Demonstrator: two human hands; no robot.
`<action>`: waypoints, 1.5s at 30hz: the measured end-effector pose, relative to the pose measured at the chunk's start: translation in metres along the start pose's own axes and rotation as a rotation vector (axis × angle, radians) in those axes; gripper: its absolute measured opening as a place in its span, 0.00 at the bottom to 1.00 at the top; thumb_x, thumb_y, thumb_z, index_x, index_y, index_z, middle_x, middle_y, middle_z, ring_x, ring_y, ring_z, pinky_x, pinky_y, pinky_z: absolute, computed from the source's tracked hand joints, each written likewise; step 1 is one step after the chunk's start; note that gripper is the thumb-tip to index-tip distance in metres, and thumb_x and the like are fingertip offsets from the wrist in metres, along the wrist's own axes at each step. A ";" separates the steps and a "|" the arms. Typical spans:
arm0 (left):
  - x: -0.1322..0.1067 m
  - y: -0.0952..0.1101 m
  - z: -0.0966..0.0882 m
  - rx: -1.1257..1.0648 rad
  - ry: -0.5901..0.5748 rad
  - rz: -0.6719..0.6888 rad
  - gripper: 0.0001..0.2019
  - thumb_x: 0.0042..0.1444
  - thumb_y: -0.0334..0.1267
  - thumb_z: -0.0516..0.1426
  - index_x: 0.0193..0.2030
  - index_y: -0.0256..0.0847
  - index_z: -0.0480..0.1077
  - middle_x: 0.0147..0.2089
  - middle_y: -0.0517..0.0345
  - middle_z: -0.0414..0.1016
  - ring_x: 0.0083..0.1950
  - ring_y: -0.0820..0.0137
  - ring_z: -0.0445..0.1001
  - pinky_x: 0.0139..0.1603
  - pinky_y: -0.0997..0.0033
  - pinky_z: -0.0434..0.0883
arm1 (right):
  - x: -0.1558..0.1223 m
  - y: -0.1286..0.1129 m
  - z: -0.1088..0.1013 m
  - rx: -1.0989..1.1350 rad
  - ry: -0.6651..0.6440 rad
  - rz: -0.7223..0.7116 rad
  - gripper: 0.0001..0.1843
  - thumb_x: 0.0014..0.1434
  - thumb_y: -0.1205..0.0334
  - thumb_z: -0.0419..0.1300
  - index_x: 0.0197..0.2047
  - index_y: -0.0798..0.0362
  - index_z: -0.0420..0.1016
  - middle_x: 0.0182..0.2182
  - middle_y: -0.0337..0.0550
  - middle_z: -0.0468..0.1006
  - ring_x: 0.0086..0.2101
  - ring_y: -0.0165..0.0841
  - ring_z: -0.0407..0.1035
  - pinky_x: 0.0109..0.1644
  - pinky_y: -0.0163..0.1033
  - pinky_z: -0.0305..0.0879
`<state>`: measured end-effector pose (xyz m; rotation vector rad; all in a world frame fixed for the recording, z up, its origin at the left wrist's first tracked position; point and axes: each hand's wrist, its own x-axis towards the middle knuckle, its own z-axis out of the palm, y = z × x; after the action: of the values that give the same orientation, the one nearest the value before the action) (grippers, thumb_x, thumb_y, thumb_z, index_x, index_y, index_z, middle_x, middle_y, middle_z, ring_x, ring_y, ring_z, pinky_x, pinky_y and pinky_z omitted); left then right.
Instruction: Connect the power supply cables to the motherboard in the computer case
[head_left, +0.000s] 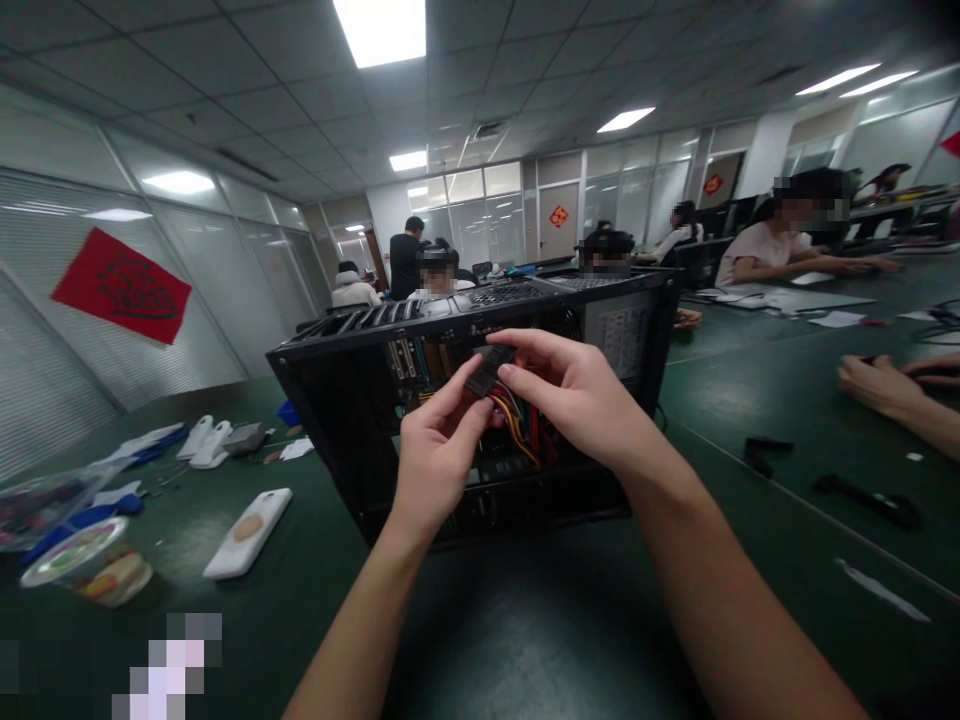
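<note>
An open black computer case [352,400] stands on the dark green table [525,630] in front of me. Both my hands are raised before its open side. My left hand [435,455] and my right hand [577,395] pinch a small black connector [487,370] between fingers and thumbs. A bundle of red, yellow and orange wires [517,425] runs from the connector down into the case.
A white phone case [247,532] and a food cup [90,565] lie at the left, with white and blue items behind them. Another person's hands [892,385] rest at the right edge near black parts [862,497]. Other people sit at tables beyond.
</note>
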<state>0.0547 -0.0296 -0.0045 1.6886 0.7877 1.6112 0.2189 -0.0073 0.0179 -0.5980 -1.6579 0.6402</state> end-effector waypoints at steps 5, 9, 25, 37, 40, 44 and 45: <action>-0.001 0.003 -0.002 0.030 -0.016 0.034 0.23 0.58 0.39 0.64 0.61 0.43 0.74 0.56 0.51 0.79 0.50 0.61 0.79 0.52 0.62 0.78 | -0.003 -0.002 0.003 -0.028 0.001 -0.035 0.19 0.62 0.58 0.62 0.56 0.50 0.77 0.38 0.41 0.81 0.38 0.35 0.75 0.43 0.43 0.75; -0.001 0.003 -0.007 0.064 -0.014 0.059 0.24 0.57 0.38 0.65 0.61 0.44 0.74 0.50 0.52 0.81 0.48 0.60 0.80 0.50 0.62 0.78 | -0.006 -0.006 0.009 -0.067 0.035 -0.062 0.20 0.63 0.58 0.61 0.58 0.48 0.76 0.43 0.42 0.82 0.39 0.36 0.76 0.46 0.46 0.77; 0.002 0.022 -0.041 0.303 -0.213 0.057 0.32 0.49 0.36 0.68 0.63 0.44 0.72 0.37 0.58 0.80 0.31 0.71 0.73 0.34 0.74 0.71 | -0.025 -0.023 0.022 -0.046 -0.175 -0.051 0.36 0.60 0.67 0.60 0.70 0.44 0.61 0.56 0.43 0.75 0.56 0.42 0.71 0.58 0.48 0.72; 0.002 0.022 -0.049 0.534 -0.327 0.208 0.29 0.47 0.33 0.68 0.58 0.43 0.70 0.39 0.59 0.77 0.31 0.74 0.72 0.28 0.79 0.67 | -0.031 -0.034 0.029 -0.136 -0.304 -0.020 0.40 0.59 0.70 0.54 0.74 0.51 0.50 0.63 0.50 0.69 0.63 0.43 0.62 0.69 0.50 0.59; 0.002 0.022 -0.048 0.533 -0.333 0.234 0.28 0.48 0.34 0.68 0.58 0.43 0.69 0.37 0.60 0.76 0.33 0.72 0.74 0.30 0.78 0.69 | -0.030 -0.037 0.028 -0.129 -0.308 -0.008 0.40 0.59 0.70 0.53 0.74 0.51 0.50 0.64 0.49 0.67 0.64 0.41 0.62 0.69 0.48 0.59; 0.002 0.023 -0.048 0.556 -0.330 0.247 0.27 0.48 0.33 0.67 0.57 0.43 0.69 0.33 0.62 0.74 0.31 0.73 0.73 0.30 0.77 0.68 | -0.029 -0.037 0.029 -0.132 -0.316 0.004 0.39 0.59 0.70 0.53 0.73 0.51 0.53 0.65 0.49 0.67 0.62 0.41 0.64 0.67 0.48 0.61; 0.002 0.024 -0.048 0.569 -0.331 0.249 0.27 0.48 0.33 0.67 0.56 0.42 0.69 0.32 0.63 0.73 0.29 0.74 0.71 0.29 0.77 0.68 | -0.028 -0.037 0.029 -0.138 -0.315 0.003 0.39 0.59 0.70 0.53 0.73 0.51 0.53 0.65 0.50 0.67 0.62 0.41 0.64 0.67 0.48 0.61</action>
<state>0.0062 -0.0393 0.0165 2.4637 0.9488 1.2699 0.1934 -0.0557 0.0192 -0.6217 -2.0084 0.6505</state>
